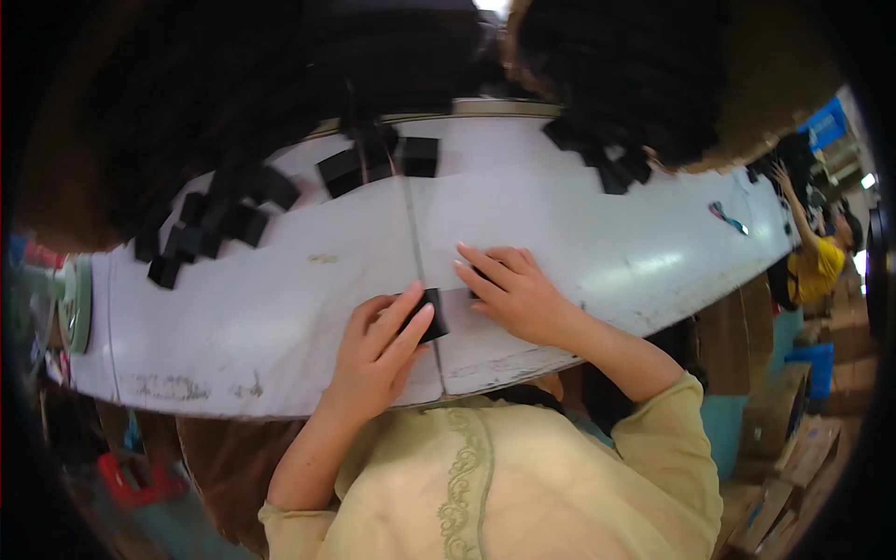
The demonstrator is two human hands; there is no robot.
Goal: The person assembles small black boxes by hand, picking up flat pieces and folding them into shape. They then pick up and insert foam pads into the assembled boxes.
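Left hand [378, 350] pins a small black pad [432, 315] flat under its fingertips while the right hand [511, 294] covers another just beside it, and either piece could skid across the slick white table [280, 317].

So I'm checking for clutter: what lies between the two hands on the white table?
In the head view, only a short bare strip of white table separates the left hand from the right hand; each rests on a small black piece.

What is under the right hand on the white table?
A small black piece shows between the fingers of the right hand, lying on the white table. The palm covers most of it, so its full shape cannot be seen.
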